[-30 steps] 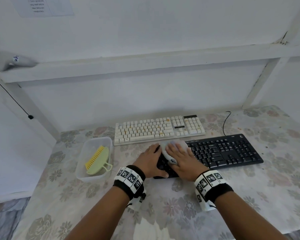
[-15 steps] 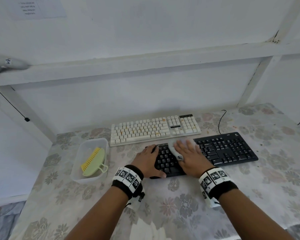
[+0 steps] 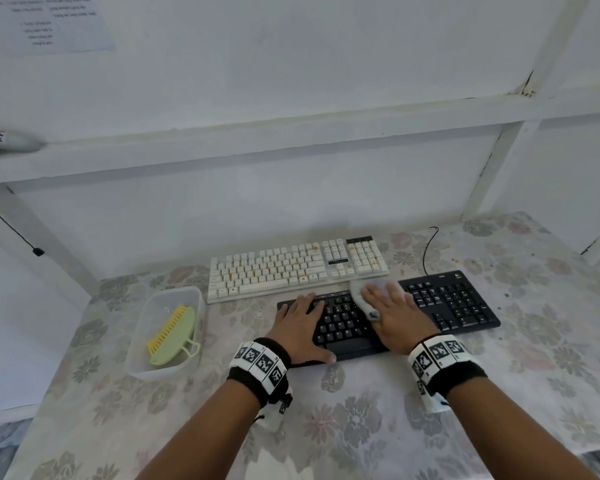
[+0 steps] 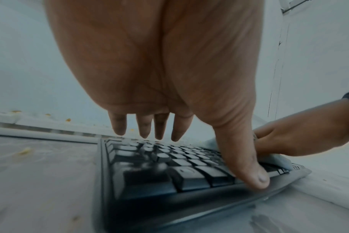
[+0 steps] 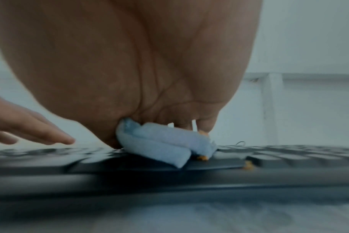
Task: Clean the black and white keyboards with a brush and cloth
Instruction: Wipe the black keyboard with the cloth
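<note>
The black keyboard (image 3: 458, 303) lies near me, with the white keyboard (image 3: 291, 268) just behind it. My left hand (image 3: 300, 320) lies flat on the black keyboard's (image 4: 169, 170) left end, fingers straight, thumb at the front edge. My right hand (image 3: 394, 311) presses a folded pale blue cloth (image 3: 361, 296) flat onto the middle keys, fingers spread over it. In the right wrist view the cloth (image 5: 161, 145) shows under the palm, with orange crumbs (image 5: 248, 165) beside it. A green brush with yellow bristles (image 3: 174, 332) lies in the tub.
A clear plastic tub (image 3: 187, 367) stands left of the keyboards on the flowered tablecloth (image 3: 361, 427). The black keyboard's cable (image 3: 426, 251) runs back toward the white wall. Crumbs (image 3: 402, 271) dot the cloth right of the white keyboard.
My right hand has slid the cloth rightward along the black keyboard, from its left part to its middle. My left hand has stayed on the left end.
</note>
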